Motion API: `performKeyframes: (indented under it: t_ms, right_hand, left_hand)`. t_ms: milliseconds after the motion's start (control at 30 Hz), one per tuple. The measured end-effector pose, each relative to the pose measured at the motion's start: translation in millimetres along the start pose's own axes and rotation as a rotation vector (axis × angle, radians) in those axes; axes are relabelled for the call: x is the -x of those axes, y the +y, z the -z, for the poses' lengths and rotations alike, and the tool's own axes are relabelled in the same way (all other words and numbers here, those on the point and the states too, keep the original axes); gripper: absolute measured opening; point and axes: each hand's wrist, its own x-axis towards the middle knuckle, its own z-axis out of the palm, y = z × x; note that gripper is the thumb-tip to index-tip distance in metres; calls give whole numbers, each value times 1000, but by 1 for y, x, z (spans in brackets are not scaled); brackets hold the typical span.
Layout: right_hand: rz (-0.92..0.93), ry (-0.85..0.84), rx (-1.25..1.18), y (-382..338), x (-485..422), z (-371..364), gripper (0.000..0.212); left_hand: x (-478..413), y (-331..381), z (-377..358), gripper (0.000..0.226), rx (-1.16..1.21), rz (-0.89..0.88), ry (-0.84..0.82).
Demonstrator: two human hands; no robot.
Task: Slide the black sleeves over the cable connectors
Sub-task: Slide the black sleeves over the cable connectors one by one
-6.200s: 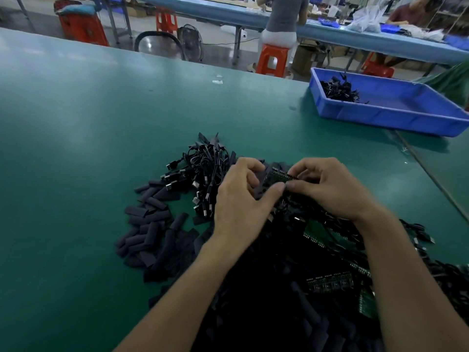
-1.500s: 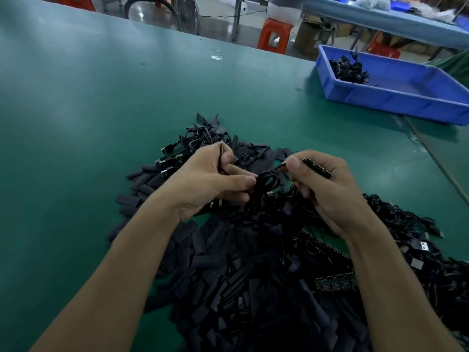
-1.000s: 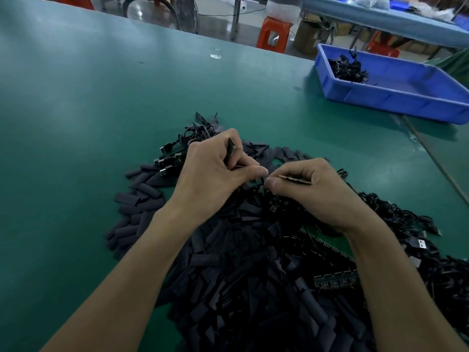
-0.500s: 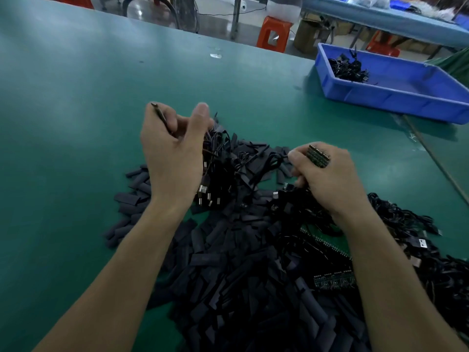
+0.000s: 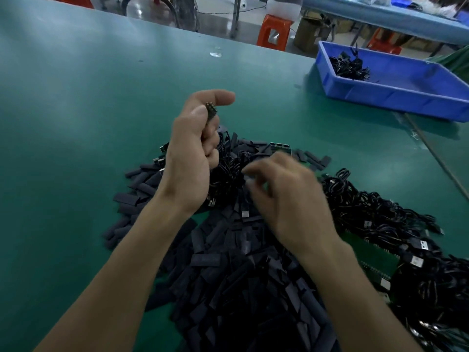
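Above flat black sleeves (image 5: pixel 243 275), left hand (image 5: pixel 189 158) grips thin black cables (image 5: pixel 225 171); grasp unreadable for blurred right hand (image 5: pixel 291 201).

Two bare forearms, the left forearm (image 5: pixel 121 275) and the right forearm (image 5: pixel 355 301), enter from the bottom edge of the frame. The left hand (image 5: pixel 193 158) appears sharp at centre. The right hand (image 5: pixel 286 201), just right of centre, is smeared by motion blur.
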Motion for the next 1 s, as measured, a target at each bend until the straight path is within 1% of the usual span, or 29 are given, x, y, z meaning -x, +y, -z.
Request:
performKeyframes:
  t_ms: [67, 133, 200, 233, 300, 400, 433, 500, 567, 633, 733, 767, 833, 900, 933, 1000]
  right_hand:
    - [-21, -270, -20, -5, 7, -4, 20]
    - [-80, -518, 72, -4, 8, -12, 24]
    - [-145, -687, 93, -1, 10, -20, 30]
    - [-166, -715, 65, 2, 11, -22, 33]
    - [-200, -706, -10, 9, 11, -25, 31]
    - [-247, -709, -122, 15, 11, -28, 18]
    - [-261, -711, -151, 17, 12, -29, 17]
    - [-287, -713, -194, 18, 12, -30, 22]
    - [-299, -722, -214, 20, 11, -31, 26]
    - [-295, -734, -226, 22, 11, -32, 20]
    - [-279, -737, -281, 23, 10, -31, 15]
    - [-284, -724, -309, 23, 10, -30, 14]
    - [-298, -666, -354, 23, 9, -26, 12]
    - [-289, -615, -342, 22, 7, -20, 13]
    - [-275, -604, -316, 22, 7, -18, 15]
    - [-253, -593, -275, 20, 8, -13, 17]
  left_hand:
    - [-3, -5, 4, 34, -104, -8, -38]
    - [-5, -13, 8, 28, -240, -24, -110]
    - [-5, -23, 12, 19, -410, -12, -175]
    - [-6, -29, 13, 14, -473, 16, -191]
    - [-5, -37, 15, 11, -497, 99, -195]
    - [-6, -45, 18, 13, -475, 168, -177]
    - [-7, -46, 18, 12, -468, 166, -170]
    - [-6, -48, 19, 11, -446, 140, -149]
    - [-6, -48, 19, 18, -441, 103, -129]
    - [-5, -48, 18, 19, -451, 88, -123]
    - [-6, -50, 17, 15, -542, 90, -150]
    - [-7, -50, 17, 17, -561, 106, -171]
    - [-8, -50, 17, 31, -563, 144, -210]
    - [-7, -48, 17, 40, -547, 147, -231]
    - [-7, -46, 17, 40, -531, 145, -237]
    - [-6, -45, 17, 32, -492, 157, -237]
